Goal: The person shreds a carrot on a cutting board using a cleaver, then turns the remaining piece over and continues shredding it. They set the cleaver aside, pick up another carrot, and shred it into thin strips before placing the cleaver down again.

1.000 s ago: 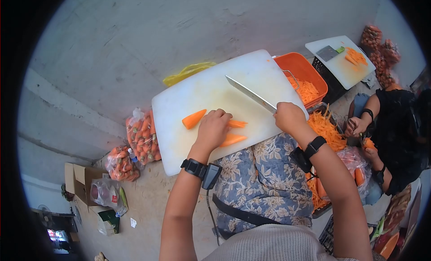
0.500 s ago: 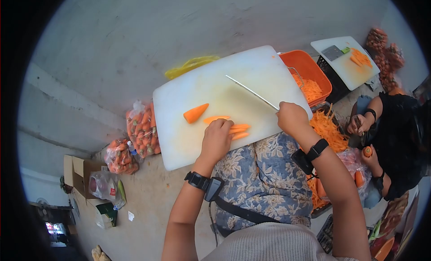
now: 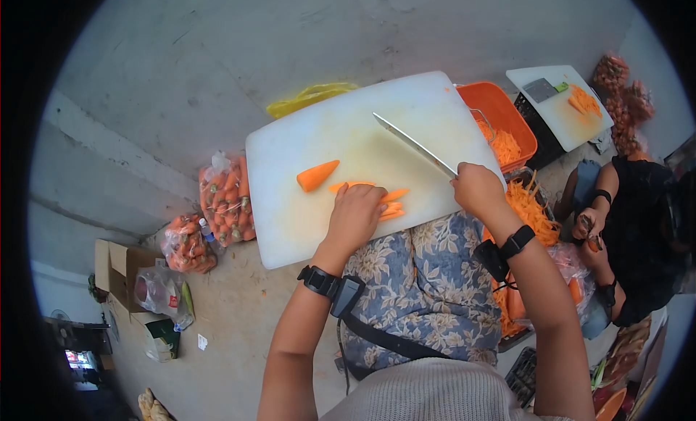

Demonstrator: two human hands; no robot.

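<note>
A white cutting board (image 3: 406, 109) rests across my lap. My left hand (image 3: 355, 214) presses down on a small stack of carrot slices (image 3: 394, 202) near the board's front edge. A thicker carrot chunk (image 3: 317, 174) lies loose just to the left of that hand. My right hand (image 3: 477, 189) grips the handle of a long knife (image 3: 413, 143), whose blade is raised above the board and points away to the upper left.
An orange basket (image 3: 500, 113) with shredded carrot stands right of the board, more shreds (image 3: 528, 207) beside my right wrist. Another person (image 3: 638, 225) sits at the right holding a carrot. Bags of carrots (image 3: 225, 200) and a cardboard box (image 3: 119, 265) lie on the floor left.
My left hand gathered the carrot slices into a stack and slid slightly right. The knife turned on edge, then flat again, staying raised over the board.
</note>
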